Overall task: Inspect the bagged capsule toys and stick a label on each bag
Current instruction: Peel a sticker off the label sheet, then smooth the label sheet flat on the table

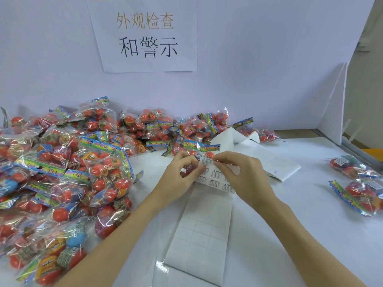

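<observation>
**Label coming off the sheet, most bags still waiting**

At the middle of the white tabletop [290, 214], a clear plastic bag of red capsule toys with a rainbow paper header [199, 149] lies just beyond both hands. The left hand [178, 175] pinches the curled white backing sheet of printed warning labels [215, 179], and the right hand [238, 175] pinches a small white label [207, 161] at the sheet's upper edge, apparently peeling it free; the label is not yet on the bag. The lower stretch of the sheet shows only blank cells, so many labels seem used. A large heap of similar bagged toys [68, 179] fills the left side and runs along the back, seemingly undone, while a few bags lying apart at the right edge [356, 183] look like the finished lot. Behind stands a pale lilac partition wall [259, 69] carrying a white paper notice with Chinese characters [145, 36], and a white folded board [333, 112] closes the right corner.
</observation>
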Motion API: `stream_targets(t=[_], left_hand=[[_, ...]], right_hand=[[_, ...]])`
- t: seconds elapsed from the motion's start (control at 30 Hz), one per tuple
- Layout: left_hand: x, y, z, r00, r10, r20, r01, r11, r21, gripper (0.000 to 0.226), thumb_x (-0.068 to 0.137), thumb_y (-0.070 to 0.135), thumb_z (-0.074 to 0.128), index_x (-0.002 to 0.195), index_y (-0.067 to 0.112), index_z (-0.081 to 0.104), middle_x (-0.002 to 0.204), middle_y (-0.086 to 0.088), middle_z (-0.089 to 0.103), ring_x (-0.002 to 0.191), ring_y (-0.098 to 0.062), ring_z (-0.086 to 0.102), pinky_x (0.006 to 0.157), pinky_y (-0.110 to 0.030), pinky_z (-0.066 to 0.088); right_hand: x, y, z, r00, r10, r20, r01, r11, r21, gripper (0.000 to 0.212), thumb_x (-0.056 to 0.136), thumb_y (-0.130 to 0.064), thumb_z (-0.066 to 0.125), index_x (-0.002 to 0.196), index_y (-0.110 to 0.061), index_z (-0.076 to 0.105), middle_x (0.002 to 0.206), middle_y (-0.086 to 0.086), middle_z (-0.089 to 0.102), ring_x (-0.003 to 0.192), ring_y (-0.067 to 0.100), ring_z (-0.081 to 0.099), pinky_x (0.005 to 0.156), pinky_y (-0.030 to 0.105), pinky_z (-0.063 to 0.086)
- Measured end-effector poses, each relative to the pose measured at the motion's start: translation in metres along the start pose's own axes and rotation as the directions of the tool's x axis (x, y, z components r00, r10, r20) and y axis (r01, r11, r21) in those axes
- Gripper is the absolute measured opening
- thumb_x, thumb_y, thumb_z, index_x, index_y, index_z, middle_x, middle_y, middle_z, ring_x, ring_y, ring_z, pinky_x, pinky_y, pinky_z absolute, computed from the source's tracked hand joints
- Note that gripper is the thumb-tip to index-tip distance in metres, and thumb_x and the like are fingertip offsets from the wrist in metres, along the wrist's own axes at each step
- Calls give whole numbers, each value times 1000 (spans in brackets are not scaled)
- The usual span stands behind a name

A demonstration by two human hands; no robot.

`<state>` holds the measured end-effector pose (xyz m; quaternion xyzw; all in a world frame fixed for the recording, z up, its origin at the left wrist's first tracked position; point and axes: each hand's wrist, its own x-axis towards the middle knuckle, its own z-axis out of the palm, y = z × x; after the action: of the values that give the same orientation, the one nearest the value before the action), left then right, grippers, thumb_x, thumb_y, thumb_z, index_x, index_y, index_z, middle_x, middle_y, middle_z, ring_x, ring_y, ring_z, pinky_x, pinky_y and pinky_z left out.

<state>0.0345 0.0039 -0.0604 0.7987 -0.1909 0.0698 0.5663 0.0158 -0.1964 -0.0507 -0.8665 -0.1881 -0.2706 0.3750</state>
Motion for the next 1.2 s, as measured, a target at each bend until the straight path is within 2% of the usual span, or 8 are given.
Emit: stream_targets(t=[0.17,0.37,0.63,0.77,0.87,1.0,1.13,1.2], left_hand=[[0,0,1,1000,-29,10,29,1000,11,27,101,22,66,75,22,59,96,1,48,75,4,50,73,-10,41],[1,-4,-2,995,-75,71,80,995,-65,30,108,16,53,89,-6,57,98,-10,41,98,-33,47,95,-49,42],[1,-2,-2,993,-87,74,86,996,26,15,101,6,61,86,4,60,96,-3,45,87,-10,48,83,-22,38],[1,-3,-2,992,-111,64,111,994,3,13,102,6,60,92,-3,61,105,-13,49,96,-25,54,92,-39,45],[4,-7,-3,987,-161,25,163,984,-70,14,102,5,59,93,-6,61,115,-23,50,97,-39,58,97,-54,48],[3,-5,-3,985,-162,-63,148,971,-186,25,107,10,52,85,5,62,98,-13,48,83,-16,51,71,-27,49],[5,-6,-5,958,-3,-287,-13,999,-52,5,99,7,67,98,13,68,102,-4,66,96,-19,63,80,-28,51],[5,-4,-7,948,56,-313,-79,995,-63,16,95,-1,68,102,13,67,98,12,72,92,-9,68,79,-19,51]], right_hand=[[-1,-1,3,990,-123,-73,118,991,-66,11,95,-12,77,104,-16,81,100,-5,77,90,12,72,82,31,56],[0,-3,5,977,-191,-100,181,979,-98,16,90,-6,81,104,-13,82,97,0,75,90,22,70,77,40,58],[-1,-5,6,977,-185,-104,178,981,-72,12,88,-3,81,97,-11,80,96,0,70,73,13,61,71,25,53],[-3,-6,7,985,-157,-70,160,987,33,12,89,0,79,97,-10,79,103,2,70,85,17,68,80,33,58],[-4,-11,9,999,-10,-37,19,970,242,13,94,2,71,100,-10,72,106,-2,73,101,16,71,92,32,58],[3,-11,8,953,299,-50,-225,809,543,12,97,1,65,95,-10,68,98,-2,75,97,17,73,85,29,59],[12,-4,-6,874,485,-16,-290,549,783,8,99,-6,67,100,1,70,93,11,76,85,18,73,66,23,54],[15,1,-12,861,509,17,-304,488,818,10,98,-9,70,101,0,72,91,11,77,79,14,69,61,20,50]])
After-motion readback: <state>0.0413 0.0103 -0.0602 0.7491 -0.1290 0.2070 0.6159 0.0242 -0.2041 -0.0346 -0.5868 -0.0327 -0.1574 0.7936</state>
